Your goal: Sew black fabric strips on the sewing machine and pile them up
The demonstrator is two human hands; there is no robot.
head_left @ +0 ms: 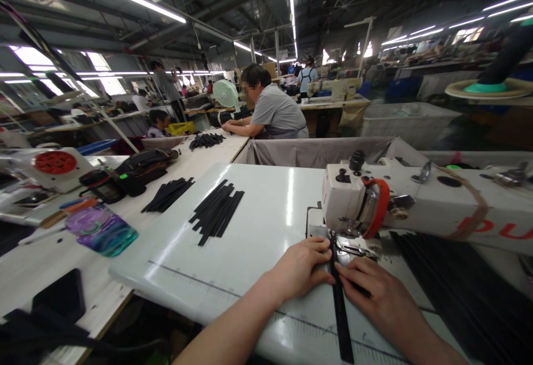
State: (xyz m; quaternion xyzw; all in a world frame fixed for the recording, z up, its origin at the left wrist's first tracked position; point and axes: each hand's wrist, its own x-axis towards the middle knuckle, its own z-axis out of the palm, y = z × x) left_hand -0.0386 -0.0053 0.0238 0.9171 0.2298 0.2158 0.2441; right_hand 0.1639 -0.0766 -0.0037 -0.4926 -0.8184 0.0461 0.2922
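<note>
A long, narrow black fabric strip (342, 320) runs from under the needle area of a white sewing machine (345, 195) down over the table's front edge. On its left side my left hand (303, 268) has its fingers bent and pressed onto the strip close to the presser foot. My right hand (377, 290) is closed at the strip's right edge, thumb and fingers gripping it just below the metal guide (352, 247). Something dark shows under the right fingers, mostly hidden. Further left on the white tabletop lies a loose pile of short black strips (219, 209).
Another bundle of black strips (167, 194) lies on the neighbouring wooden table, near a purple-and-teal bottle (100, 229) and a dark phone-like slab (60, 295). Long black material (462, 293) lies right of the machine. A person in grey (277, 109) leans over the table beyond.
</note>
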